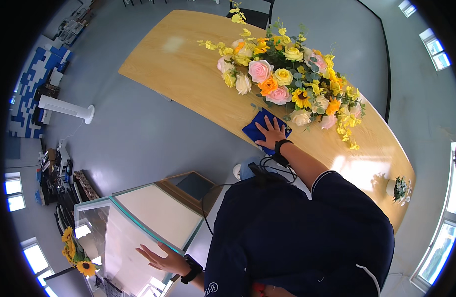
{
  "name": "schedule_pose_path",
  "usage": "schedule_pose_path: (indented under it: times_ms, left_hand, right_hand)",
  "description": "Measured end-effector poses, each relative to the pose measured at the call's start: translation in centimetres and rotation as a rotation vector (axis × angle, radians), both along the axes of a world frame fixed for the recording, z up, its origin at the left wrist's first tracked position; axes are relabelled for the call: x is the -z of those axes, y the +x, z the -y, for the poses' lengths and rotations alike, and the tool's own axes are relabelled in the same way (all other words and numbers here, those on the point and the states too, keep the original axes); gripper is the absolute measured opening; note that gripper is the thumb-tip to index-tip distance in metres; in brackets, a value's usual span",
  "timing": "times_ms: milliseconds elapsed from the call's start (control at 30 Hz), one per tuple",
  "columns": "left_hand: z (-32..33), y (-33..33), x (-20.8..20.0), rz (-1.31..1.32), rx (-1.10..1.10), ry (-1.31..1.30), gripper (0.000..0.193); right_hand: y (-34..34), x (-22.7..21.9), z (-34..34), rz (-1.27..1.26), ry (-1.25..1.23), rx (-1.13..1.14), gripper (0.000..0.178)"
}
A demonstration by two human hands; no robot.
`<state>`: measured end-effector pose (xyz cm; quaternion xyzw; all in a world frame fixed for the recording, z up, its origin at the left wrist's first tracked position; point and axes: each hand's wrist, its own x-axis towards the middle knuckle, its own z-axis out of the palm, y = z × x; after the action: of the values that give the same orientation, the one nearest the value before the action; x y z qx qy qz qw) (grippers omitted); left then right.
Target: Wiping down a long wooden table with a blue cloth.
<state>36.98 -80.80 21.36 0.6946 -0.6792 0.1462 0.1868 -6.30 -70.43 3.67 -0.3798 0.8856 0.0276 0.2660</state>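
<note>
My right hand lies flat with fingers spread on a folded dark blue cloth, pressing it against the wooden table near its close edge. Just beyond the cloth, a large arrangement of yellow, pink, white and orange flowers with green leaves rests on the tabletop. My left hand is off to the lower left, its fingers stretched out and nothing in it. It appears in front of a glass-topped display case; whether it touches the glass I cannot tell. Dark bands circle both wrists.
A small potted plant stands at the table's right end. Black cables hang between my body and the table. A black chair is behind the table; a white tower fan stands on the left. Sunflowers are at lower left.
</note>
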Motion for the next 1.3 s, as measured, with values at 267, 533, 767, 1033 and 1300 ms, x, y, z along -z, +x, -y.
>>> schedule_pose_path:
  times_ms: [267, 533, 767, 1033, 1300]
  left_hand:
    - [0.2, 1.2, 0.6, 0.038, 0.011, -0.028, 0.051]
    - [0.4, 1.6, 1.1, 0.061, 0.046, -0.033, 0.05]
    - [0.5, 1.7, 1.1, 0.057, 0.038, -0.04, 0.049]
    - [0.4, 1.2, 0.7, 0.031, 0.017, -0.034, 0.049]
    - [0.2, 1.0, 0.6, 0.025, 0.022, -0.024, 0.048]
  right_hand:
    - [-1.1, 0.3, -10.5, -0.036, 0.031, 0.398, 0.071]
    - [-2.6, -0.6, -11.7, 0.079, 0.067, 0.412, 0.073]
    - [-4.9, 1.6, -15.2, 0.12, -0.288, 0.271, 0.077]
    - [-1.6, 0.5, -13.2, -0.119, -0.035, 0.281, 0.074]
    - [-2.8, 1.8, -13.7, -0.035, -0.071, 0.27, 0.08]
